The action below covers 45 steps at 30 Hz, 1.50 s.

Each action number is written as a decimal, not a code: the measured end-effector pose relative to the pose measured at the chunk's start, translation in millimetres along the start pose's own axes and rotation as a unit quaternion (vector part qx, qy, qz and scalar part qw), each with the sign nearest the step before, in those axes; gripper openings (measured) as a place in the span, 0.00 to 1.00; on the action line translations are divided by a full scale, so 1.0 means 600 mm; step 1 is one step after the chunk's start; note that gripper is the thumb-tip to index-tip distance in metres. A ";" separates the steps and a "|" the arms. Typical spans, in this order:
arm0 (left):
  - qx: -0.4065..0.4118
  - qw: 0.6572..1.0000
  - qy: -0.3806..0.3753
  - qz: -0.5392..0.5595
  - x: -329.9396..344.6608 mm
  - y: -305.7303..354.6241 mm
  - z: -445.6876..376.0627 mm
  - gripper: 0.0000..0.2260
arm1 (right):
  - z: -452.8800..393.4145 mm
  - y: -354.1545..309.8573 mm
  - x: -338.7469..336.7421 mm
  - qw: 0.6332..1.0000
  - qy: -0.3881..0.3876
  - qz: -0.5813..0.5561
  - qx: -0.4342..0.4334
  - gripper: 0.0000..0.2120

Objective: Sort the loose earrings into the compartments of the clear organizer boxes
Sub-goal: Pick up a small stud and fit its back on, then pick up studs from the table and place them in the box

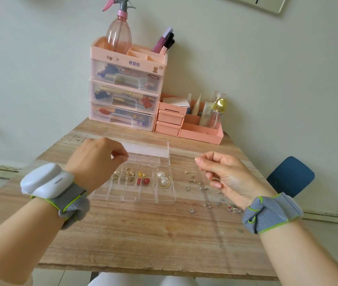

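Note:
A clear organizer box [165, 200] lies open on the wooden table [143, 234], its lid [149, 150] folded back. Its compartments hold gold hoops [127, 174], red cherry earrings [143, 180] and pearl earrings [163, 178]. Several small silver loose earrings [200, 185] are scattered to the right of the box. My left hand [98, 159] hovers over the box's left side, fingertips curled together; whether they pinch anything is hidden. My right hand [223, 174] hangs above the loose earrings with loosely curled fingers, and I see nothing in it.
A pink drawer unit [125, 96] with a spray bottle [118, 32] stands at the table's back. Beside it is a smaller pink organizer [188, 124] with cosmetic bottles. A blue chair [289, 176] stands right of the table. The wall lies just behind.

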State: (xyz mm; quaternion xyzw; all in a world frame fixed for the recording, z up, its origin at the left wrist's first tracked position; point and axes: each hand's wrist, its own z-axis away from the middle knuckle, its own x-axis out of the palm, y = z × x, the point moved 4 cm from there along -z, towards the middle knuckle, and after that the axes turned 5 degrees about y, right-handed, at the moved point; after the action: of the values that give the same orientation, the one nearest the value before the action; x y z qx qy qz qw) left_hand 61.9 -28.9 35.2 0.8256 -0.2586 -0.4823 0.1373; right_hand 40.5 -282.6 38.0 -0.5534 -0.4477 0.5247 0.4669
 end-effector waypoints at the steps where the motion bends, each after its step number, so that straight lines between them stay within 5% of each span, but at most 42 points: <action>1: 0.005 1.000 -0.001 0.009 0.003 0.009 0.004 0.06 | 0.004 -0.001 -0.007 1.000 0.008 0.000 -0.003 0.03; 12: 0.077 0.991 -0.064 0.086 0.051 0.110 0.052 0.05 | 0.040 0.029 -0.102 0.993 0.107 0.049 0.006 0.03; 17: 0.159 0.973 -0.122 0.114 0.086 0.164 0.076 0.07 | 0.043 0.057 -0.137 0.975 0.134 0.167 0.060 0.08; 28: 0.297 0.918 -0.250 0.079 0.172 0.264 0.118 0.16 | 0.016 0.085 -0.125 0.979 0.099 0.155 0.085 0.09; 35: 0.313 0.899 -0.298 -0.068 0.219 0.259 0.101 0.25 | -0.023 0.094 -0.115 0.986 0.100 0.112 0.070 0.10; 45: 0.273 0.928 -0.240 -0.081 0.224 0.242 0.075 0.24 | -0.056 0.091 -0.116 0.989 0.114 0.098 0.007 0.09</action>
State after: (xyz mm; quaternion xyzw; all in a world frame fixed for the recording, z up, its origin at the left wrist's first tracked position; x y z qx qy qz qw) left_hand 34.0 -223.5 -15.6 0.7087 -0.3378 -0.5864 -0.1997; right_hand 70.8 -361.6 -4.3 -0.6476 -0.3313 0.5044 0.4651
